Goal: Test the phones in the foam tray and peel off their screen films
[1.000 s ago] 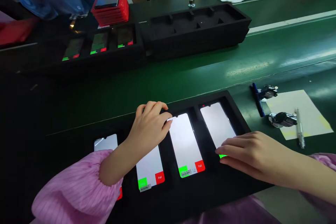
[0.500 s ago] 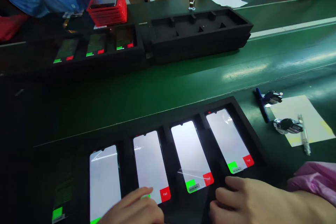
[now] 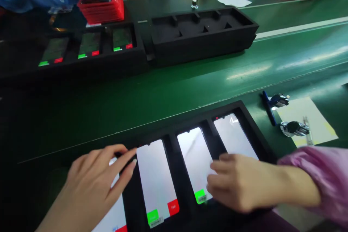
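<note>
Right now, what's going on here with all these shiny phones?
A person in pink sleeves has both bare hands over a black foam tray of lit phones on a green conveyor belt. The left hand lies over the leftmost phone, its fingertips at the edge of the next phone. The right hand rests on the third phone. The next phone shows a green patch and a red Fail button.

Passage along the green conveyor belt [image 3: 174, 90], raised black tray rim [image 3: 190, 121] between — blue pen [image 3: 269, 108], chrome fittings [image 3: 294, 128] rightward
</note>
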{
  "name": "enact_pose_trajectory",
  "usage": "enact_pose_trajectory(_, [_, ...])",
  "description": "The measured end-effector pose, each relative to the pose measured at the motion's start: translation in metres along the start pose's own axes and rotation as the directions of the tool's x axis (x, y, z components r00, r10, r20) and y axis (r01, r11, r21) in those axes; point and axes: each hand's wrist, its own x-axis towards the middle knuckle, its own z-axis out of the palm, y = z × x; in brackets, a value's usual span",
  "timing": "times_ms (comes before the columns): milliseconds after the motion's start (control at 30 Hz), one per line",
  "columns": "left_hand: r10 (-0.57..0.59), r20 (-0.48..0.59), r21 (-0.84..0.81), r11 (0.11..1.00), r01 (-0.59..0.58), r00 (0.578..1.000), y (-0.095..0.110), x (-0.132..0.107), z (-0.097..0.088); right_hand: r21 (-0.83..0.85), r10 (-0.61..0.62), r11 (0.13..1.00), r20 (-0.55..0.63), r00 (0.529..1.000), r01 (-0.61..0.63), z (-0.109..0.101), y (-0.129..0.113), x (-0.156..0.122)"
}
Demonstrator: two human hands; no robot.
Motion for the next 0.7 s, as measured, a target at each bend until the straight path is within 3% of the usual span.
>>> enact_pose_trajectory(100, [-0.001,-0.017,0.17,0.985,0.004,1.0,-0.003,0.003,0.005,0.297,0.21,0.937,-0.055,0.976,-0.185,-0.001,0.039,0.019])
enact_pose_trajectory(133, [-0.008,-0.015,0.19,0.982,0.011,1.0,-0.002,0.003,0.006,0.406,0.328,0.873,-0.076,0.942,-0.271,-0.002,0.05,0.024])
enact_pose_trajectory(233, [-0.031,-0.002,0.237,0.971,0.031,1.0,0.003,0.0,0.009,0.635,0.623,0.642,-0.105,0.775,-0.431,-0.006,0.072,0.033])
enact_pose_trajectory(333, [-0.008,0.026,0.274,0.962,0.001,1.0,0.007,-0.002,0.009,0.716,0.739,0.525,-0.117,0.663,-0.459,-0.013,0.075,0.032])
enact_pose_trajectory(467, [0.025,0.048,0.278,0.96,-0.037,0.999,0.008,0.006,0.01,0.736,0.756,0.516,-0.15,0.637,-0.438,-0.018,0.064,0.025])
enact_pose_trajectory(567, [-0.029,0.01,0.203,0.979,0.027,1.0,0.008,0.013,0.012,0.714,0.747,0.551,-0.192,0.636,-0.432,-0.019,0.056,0.022])
enact_pose_trajectory(700, [-0.095,-0.035,-0.041,0.995,0.093,0.995,0.024,0.004,0.009,0.677,0.735,0.587,-0.216,0.643,-0.443,-0.022,0.047,0.019])
